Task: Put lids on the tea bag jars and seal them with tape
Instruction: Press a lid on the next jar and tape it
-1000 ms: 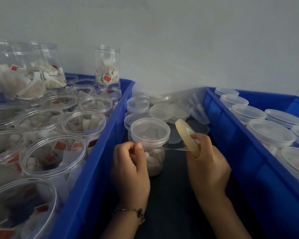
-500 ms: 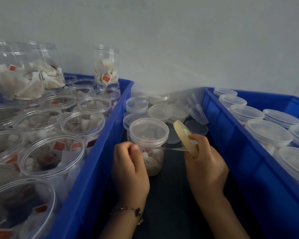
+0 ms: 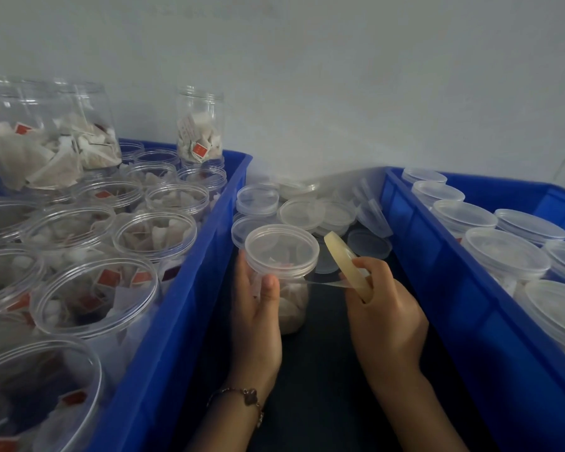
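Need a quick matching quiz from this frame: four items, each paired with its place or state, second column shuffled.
Items:
1. tape roll
2. lidded jar
3. open jars
4. loose lids

Places or states:
A. in the left blue bin
B. piled between the bins
C. gripped by the left hand
D. pinched in the right hand

Pairs: 1-D, 2-C, 3-A, 4-B

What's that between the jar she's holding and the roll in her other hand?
In the head view, a thin strip of clear tape stretches from the lidded jar across to the tape roll held by the right hand.
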Available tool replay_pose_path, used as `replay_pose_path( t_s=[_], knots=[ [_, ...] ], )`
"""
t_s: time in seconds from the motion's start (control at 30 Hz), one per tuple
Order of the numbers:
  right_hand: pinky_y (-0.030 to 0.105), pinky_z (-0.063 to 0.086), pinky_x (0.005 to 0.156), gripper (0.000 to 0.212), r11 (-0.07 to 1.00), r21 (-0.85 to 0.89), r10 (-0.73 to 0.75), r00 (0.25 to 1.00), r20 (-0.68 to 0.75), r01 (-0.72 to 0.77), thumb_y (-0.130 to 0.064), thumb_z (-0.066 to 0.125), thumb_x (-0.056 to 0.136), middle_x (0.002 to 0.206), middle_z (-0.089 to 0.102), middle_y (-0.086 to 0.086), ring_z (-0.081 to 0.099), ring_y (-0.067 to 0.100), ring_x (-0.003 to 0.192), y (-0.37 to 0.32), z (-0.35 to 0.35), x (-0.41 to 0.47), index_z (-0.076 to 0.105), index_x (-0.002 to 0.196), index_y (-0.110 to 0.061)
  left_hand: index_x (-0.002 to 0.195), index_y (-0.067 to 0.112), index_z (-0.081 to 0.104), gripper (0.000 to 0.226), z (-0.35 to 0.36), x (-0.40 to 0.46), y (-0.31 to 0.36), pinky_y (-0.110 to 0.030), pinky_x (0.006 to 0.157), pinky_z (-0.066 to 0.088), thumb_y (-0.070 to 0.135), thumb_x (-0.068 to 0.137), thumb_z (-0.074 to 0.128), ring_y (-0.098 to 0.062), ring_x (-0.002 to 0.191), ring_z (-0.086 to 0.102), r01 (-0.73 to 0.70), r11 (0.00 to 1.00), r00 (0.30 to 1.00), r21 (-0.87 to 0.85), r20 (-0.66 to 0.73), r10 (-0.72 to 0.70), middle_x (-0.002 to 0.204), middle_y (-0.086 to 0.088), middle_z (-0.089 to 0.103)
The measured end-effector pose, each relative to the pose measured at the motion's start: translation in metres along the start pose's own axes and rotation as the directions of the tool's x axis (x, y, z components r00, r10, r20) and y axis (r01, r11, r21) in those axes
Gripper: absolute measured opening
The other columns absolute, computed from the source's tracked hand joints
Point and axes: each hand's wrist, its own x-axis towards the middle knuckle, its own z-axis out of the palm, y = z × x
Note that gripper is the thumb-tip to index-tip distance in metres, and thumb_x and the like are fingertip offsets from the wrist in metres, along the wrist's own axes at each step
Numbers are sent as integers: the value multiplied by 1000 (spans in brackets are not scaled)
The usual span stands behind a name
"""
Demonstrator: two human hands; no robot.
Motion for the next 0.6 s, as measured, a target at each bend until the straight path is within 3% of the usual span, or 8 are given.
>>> replay_pose_path(
  t_s=[0.13, 0.23, 0.33, 0.47, 0.6],
  knots=[
    [26, 38, 54, 25, 1000, 6, -8, 1000, 15, 8, -4, 76, 74, 67, 63, 5, 55, 16, 57, 0, -1, 0, 67, 97, -9, 136, 25, 46, 42, -2, 1, 0, -4, 79, 43, 35, 95, 43, 12, 108, 54, 25, 994, 999, -107, -35, -29, 122, 23, 58],
    [27, 39, 54, 21, 999, 18, 27, 999, 32, -27, -10, 69, 80, 68, 62, 3, 54, 15, 58, 1, -1, 2, 66, 100, -12, 115, 40, 52, 23, -3, 0, 0, -1, 70, 43, 30, 96, 45, 16, 98, 56, 55, 995, 998, -85, -38, -59, 107, 32, 60],
    [33, 47, 59, 21, 996, 35, 77, 995, 69, -79, -18, 62, 85, 71, 62, 2, 56, 16, 63, 2, -1, 3, 64, 106, -14, 122, 40, 49, 33, -1, -3, -1, -8, 78, 47, 49, 90, 50, 12, 108, 53, 63, 998, 998, -26, 5, -63, 121, 22, 55],
    [35, 49, 59, 21, 996, 43, 71, 996, 58, -74, -16, 63, 85, 71, 61, 2, 57, 16, 62, 2, -2, 3, 63, 105, -14, 148, 32, 25, 88, -3, -2, -2, -33, 108, 36, 70, 73, 50, -1, 133, 37, 60, 996, 993, 70, 97, -66, 147, 15, 38],
    [38, 51, 57, 22, 997, 44, 65, 997, 48, -67, -14, 65, 84, 70, 62, 3, 57, 18, 61, 2, -2, 3, 64, 105, -13, 142, 37, 37, 78, -4, -1, 1, -32, 105, 41, 64, 73, 61, 4, 123, 46, 30, 992, 991, 123, 125, -46, 135, 21, 51]
  ],
)
